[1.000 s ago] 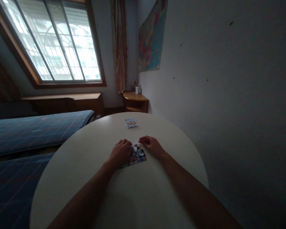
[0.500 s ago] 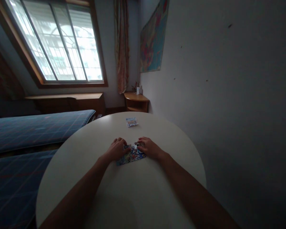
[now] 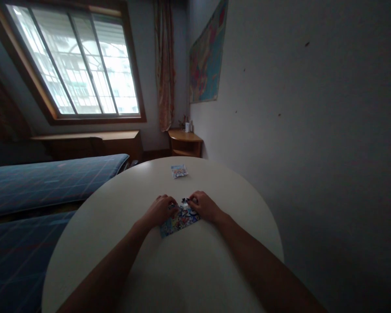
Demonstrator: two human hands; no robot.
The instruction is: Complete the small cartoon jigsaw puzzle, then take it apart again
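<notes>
A partly assembled jigsaw puzzle (image 3: pixel 181 221) with a colourful, mostly blue picture lies flat on the round white table (image 3: pixel 169 269). My left hand (image 3: pixel 161 210) rests over its upper left side, fingers curled and gripping the edge. At the upper right, my right hand (image 3: pixel 205 206) pinches a small dark puzzle piece (image 3: pixel 185 201) beside a pale gap in the puzzle's top edge. Fingers cover part of the piece and of the puzzle's top corners. Farther back on the table sits a small picture packet (image 3: pixel 179 171).
Left of the table are blue plaid mattresses (image 3: pixel 52 180). A wooden corner shelf (image 3: pixel 185 136) stands beyond the table's far edge, and a desk (image 3: pixel 117 135) runs below the window (image 3: pixel 81 65). The white wall (image 3: pixel 280 152) rises close on the right.
The view has tilted slightly, so everything sits a little lower. My right fingers have drawn closer together around the puzzle piece. My left hand stays at the puzzle's left side.
</notes>
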